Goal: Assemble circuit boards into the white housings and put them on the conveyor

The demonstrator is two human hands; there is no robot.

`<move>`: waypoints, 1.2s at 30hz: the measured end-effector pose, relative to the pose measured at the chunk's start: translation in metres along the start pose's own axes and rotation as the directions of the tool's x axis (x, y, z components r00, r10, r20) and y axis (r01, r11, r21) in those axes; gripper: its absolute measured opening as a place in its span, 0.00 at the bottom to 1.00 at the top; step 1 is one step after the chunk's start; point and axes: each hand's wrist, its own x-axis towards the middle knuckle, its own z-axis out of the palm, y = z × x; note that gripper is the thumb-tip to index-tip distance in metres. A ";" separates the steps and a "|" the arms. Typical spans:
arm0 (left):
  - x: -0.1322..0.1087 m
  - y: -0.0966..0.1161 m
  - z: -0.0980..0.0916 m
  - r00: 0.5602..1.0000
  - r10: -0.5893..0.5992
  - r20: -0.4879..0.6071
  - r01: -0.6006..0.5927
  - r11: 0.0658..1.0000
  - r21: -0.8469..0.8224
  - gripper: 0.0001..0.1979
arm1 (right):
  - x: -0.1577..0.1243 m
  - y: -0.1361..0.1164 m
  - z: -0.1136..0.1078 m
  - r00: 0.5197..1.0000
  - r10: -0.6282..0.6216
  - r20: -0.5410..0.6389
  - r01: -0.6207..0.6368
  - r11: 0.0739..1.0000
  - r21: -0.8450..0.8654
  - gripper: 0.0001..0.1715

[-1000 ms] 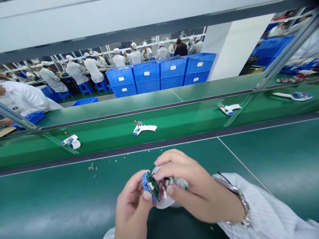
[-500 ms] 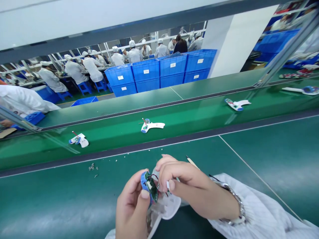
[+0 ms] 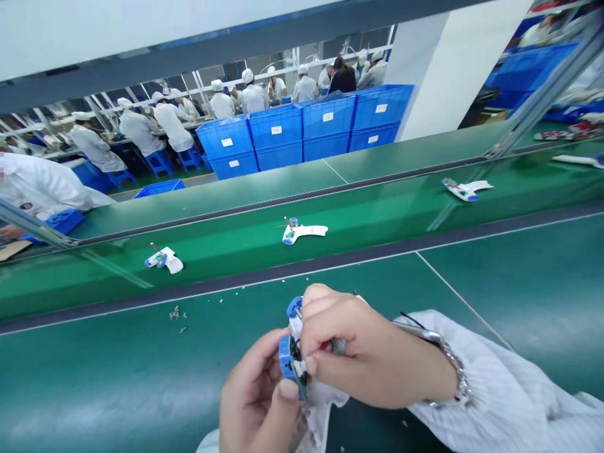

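My left hand (image 3: 255,396) grips a blue plastic part (image 3: 285,358) fixed to a small green circuit board (image 3: 304,385), thumb in front and fingers behind. Beneath it, a white plastic housing (image 3: 317,418) hangs partly hidden by both hands. My right hand (image 3: 363,349) is closed, with thumb and forefinger pinching a small white connector (image 3: 300,367) against the board. Its fingers cover most of the wires. Another blue piece (image 3: 294,307) shows above the board, beside the right knuckles.
Beyond the bench, a green conveyor belt (image 3: 226,248) carries several white gun-shaped housings, one (image 3: 306,231) straight ahead. Small screws (image 3: 175,313) lie on the bench at left. Blue crates (image 3: 276,130) stand across the line. A co-worker's white sleeve (image 3: 51,179) is at far left.
My right hand has moved left and brought the white connector up to the board. The held assembly has turned and shifted slightly right. The housings on the belt have moved right.
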 end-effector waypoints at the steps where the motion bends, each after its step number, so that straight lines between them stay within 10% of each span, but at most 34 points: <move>1: 0.000 0.000 -0.001 1.000 -0.004 0.009 0.004 1.000 0.010 0.16 | 0.000 0.000 -0.001 1.000 0.000 0.012 0.000 1.000 0.002 0.14; 20: 0.004 0.000 -0.004 0.990 -0.073 0.118 0.074 0.997 -0.006 0.15 | -0.002 -0.001 -0.003 0.999 0.008 0.044 -0.009 1.000 0.012 0.15; 31: 0.003 -0.005 -0.010 0.904 0.346 0.252 -0.428 0.742 0.516 0.12 | -0.003 -0.003 -0.001 0.999 0.034 0.035 -0.030 0.994 -0.103 0.14; 36: -0.002 -0.009 -0.003 0.881 0.360 0.305 -0.470 0.604 0.643 0.12 | -0.003 -0.008 -0.003 0.994 0.079 0.079 -0.075 0.995 -0.059 0.15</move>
